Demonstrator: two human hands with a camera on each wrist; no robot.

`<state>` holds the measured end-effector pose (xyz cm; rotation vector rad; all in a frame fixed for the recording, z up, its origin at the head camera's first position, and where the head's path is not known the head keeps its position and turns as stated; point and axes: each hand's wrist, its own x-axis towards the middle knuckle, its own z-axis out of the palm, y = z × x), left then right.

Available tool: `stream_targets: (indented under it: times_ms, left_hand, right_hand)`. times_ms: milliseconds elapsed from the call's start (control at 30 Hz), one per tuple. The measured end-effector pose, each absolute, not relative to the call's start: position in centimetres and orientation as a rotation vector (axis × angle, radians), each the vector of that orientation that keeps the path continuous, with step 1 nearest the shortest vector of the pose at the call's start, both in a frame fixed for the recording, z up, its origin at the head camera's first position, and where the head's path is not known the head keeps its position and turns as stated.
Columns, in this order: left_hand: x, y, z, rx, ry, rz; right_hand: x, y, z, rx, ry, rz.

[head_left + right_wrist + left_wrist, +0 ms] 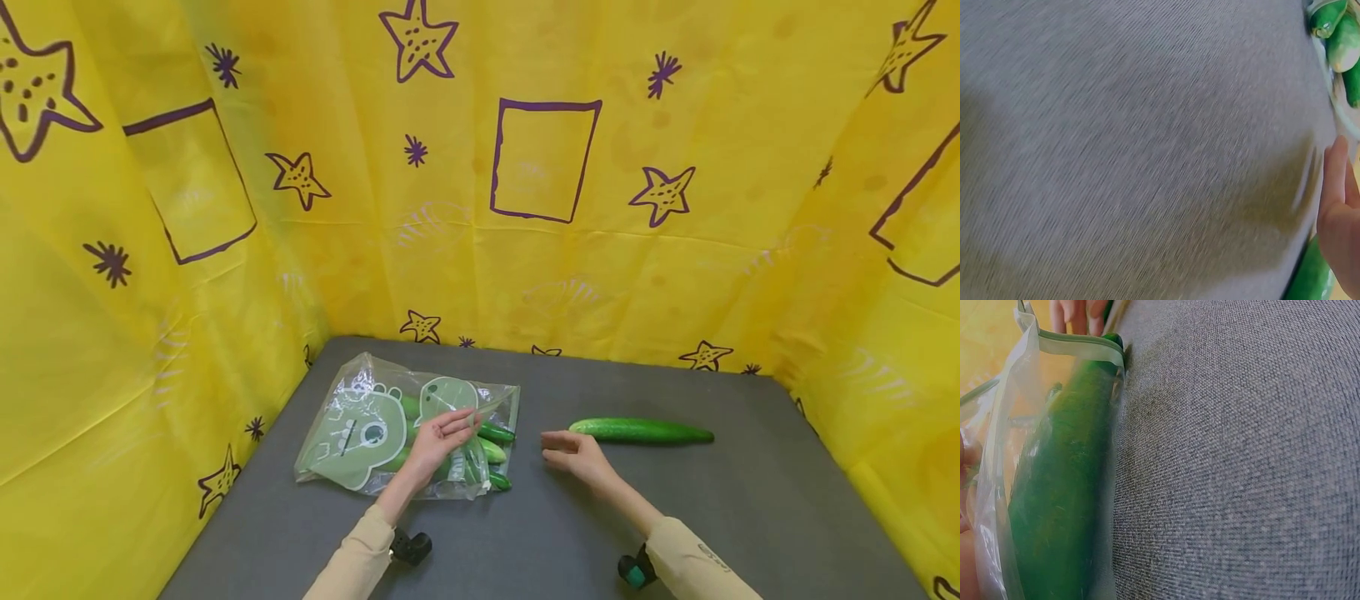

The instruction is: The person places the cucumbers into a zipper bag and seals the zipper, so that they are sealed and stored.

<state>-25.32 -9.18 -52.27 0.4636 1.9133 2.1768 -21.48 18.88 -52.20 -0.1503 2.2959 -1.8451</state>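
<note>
A clear zip bag point(330, 446) with a green cartoon print lies on its side on the grey table. Three cucumber ends point(492, 452) show at its mouth, which faces right. My left hand point(435, 446) pinches the upper edge of that mouth and lifts it, so the bag gapes. In the left wrist view, a cucumber point(1069, 469) lies inside along the bag's lower side. To the right of the bag, my right hand point(579, 458) holds nothing, fingers loosely extended. Just beyond it lies a loose cucumber point(645, 431), its left end close to the fingers.
The grey cloth-covered table point(757, 508) extends right of the loose cucumber and in front of the bag. Yellow curtains point(450, 275) with purple stars and squares enclose the table at the back and both sides. Black wrist cameras point(411, 547) hang below both forearms.
</note>
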Motion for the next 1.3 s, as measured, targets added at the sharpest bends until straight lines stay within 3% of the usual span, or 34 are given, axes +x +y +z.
stream_targets:
  times_ms: [600, 1300]
  left_hand:
    - [-25.4, -9.2, -52.5, 0.511, 1.922, 2.166]
    - [-25.4, -9.2, -52.4, 0.491, 1.909, 2.168]
  right_hand:
    - [-20.0, 24.4, -51.2, -0.152, 2.267, -1.791]
    - [-18.5, 34.4, -49.8, -0.028, 2.277, -1.658]
